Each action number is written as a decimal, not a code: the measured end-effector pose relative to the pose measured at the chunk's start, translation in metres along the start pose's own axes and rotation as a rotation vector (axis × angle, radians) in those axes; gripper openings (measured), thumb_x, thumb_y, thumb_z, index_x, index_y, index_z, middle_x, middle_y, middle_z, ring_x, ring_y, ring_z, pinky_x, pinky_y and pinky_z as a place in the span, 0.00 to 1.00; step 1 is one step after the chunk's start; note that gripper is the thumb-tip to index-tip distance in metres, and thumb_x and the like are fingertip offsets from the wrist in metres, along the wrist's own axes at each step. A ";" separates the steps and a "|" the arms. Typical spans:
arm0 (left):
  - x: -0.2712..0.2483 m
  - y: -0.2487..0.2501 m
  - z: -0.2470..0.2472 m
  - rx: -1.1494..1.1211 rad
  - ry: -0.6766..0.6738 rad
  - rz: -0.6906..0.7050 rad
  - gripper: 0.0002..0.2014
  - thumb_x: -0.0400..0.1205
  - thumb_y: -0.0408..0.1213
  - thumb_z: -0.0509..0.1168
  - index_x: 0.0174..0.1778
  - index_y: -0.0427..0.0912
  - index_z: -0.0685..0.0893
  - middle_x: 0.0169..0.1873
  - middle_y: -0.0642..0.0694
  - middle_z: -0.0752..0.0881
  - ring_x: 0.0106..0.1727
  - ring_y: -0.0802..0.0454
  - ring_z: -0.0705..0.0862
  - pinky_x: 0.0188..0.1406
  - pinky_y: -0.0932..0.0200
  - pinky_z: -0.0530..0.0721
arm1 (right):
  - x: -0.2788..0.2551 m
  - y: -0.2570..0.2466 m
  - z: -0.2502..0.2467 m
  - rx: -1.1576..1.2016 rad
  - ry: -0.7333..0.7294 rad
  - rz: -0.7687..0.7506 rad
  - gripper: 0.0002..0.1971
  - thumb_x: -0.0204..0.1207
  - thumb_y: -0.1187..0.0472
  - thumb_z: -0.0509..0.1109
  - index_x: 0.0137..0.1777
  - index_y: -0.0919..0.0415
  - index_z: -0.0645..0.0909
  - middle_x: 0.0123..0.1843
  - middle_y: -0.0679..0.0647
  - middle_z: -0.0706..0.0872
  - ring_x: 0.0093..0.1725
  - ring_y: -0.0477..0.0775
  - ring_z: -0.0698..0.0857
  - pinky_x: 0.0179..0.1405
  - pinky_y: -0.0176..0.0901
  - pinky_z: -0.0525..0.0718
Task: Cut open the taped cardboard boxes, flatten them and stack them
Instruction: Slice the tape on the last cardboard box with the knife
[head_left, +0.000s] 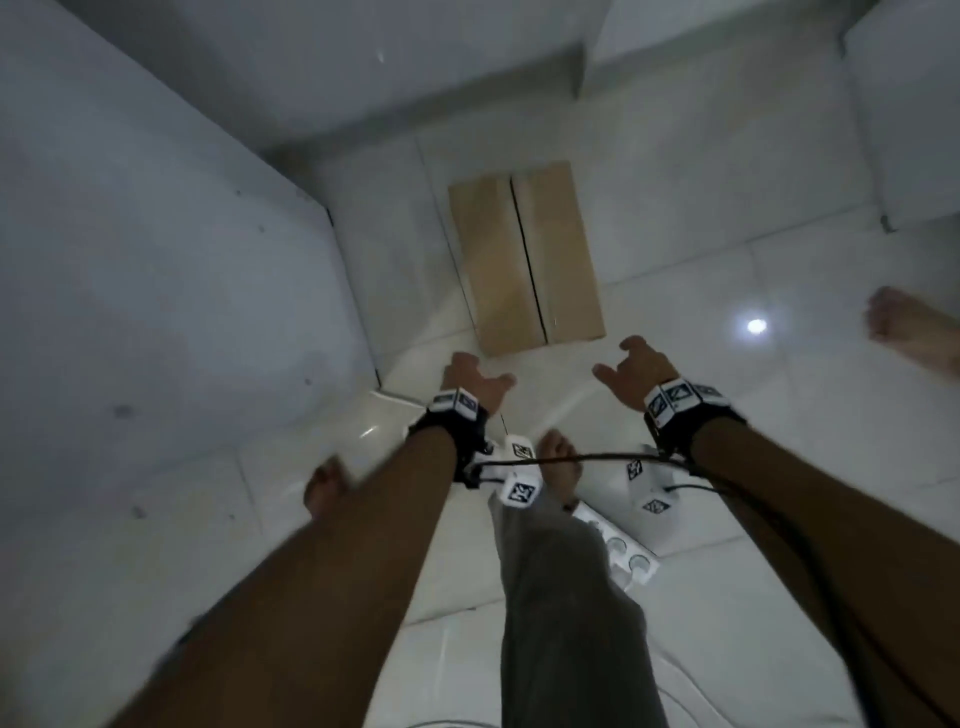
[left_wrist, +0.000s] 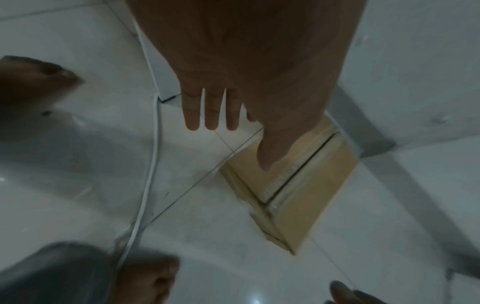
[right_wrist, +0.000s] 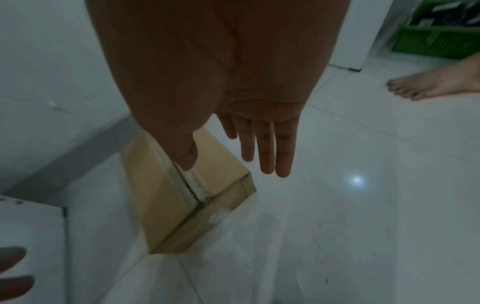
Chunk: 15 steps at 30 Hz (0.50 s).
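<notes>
A brown cardboard box (head_left: 524, 260) lies on the white tiled floor ahead of me, a dark slit running down the middle of its top between the two flaps. Clear tape strips line that seam in the left wrist view (left_wrist: 298, 181) and right wrist view (right_wrist: 192, 185). My left hand (head_left: 470, 382) hangs above the floor near the box's close left corner, fingers straight, holding nothing. My right hand (head_left: 636, 371) hovers at the close right corner, also empty with straight fingers (right_wrist: 267, 156). Neither hand touches the box.
A white wall or cabinet panel (head_left: 156, 260) rises at the left. A white power strip (head_left: 618, 540) and its cable (left_wrist: 150, 164) lie by my bare feet. Another person's bare foot (head_left: 904, 327) stands at the right. A green crate (right_wrist: 436, 43) sits beyond it.
</notes>
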<state>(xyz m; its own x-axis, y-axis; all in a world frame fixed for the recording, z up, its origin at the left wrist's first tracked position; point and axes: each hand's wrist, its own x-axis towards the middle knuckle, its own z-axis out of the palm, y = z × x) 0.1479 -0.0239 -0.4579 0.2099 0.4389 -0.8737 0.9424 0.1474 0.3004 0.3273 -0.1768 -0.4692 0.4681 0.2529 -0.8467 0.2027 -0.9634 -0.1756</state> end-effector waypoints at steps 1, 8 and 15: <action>0.035 -0.010 0.010 0.024 0.013 -0.022 0.46 0.78 0.52 0.77 0.84 0.36 0.62 0.80 0.34 0.71 0.78 0.34 0.74 0.74 0.44 0.77 | 0.030 0.008 0.013 0.003 -0.011 0.010 0.44 0.82 0.41 0.68 0.87 0.67 0.53 0.81 0.67 0.72 0.78 0.67 0.74 0.75 0.56 0.75; 0.177 -0.035 0.056 0.063 -0.066 0.034 0.64 0.71 0.49 0.84 0.90 0.37 0.43 0.88 0.39 0.57 0.86 0.41 0.62 0.81 0.50 0.68 | 0.156 0.025 0.076 0.261 0.009 0.016 0.51 0.77 0.39 0.73 0.89 0.60 0.47 0.86 0.62 0.65 0.80 0.67 0.71 0.74 0.55 0.72; 0.078 0.027 0.013 -0.153 0.213 0.313 0.66 0.59 0.49 0.90 0.87 0.40 0.56 0.78 0.43 0.66 0.74 0.50 0.72 0.74 0.58 0.73 | 0.069 -0.010 0.011 0.627 0.420 -0.223 0.41 0.74 0.40 0.77 0.83 0.46 0.64 0.76 0.56 0.71 0.72 0.54 0.76 0.70 0.47 0.75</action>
<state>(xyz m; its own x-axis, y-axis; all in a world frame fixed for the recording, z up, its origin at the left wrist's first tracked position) 0.1931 0.0025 -0.5231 0.4061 0.6552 -0.6370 0.7886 0.1008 0.6065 0.3476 -0.1507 -0.5313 0.7849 0.3379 -0.5194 -0.1346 -0.7252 -0.6753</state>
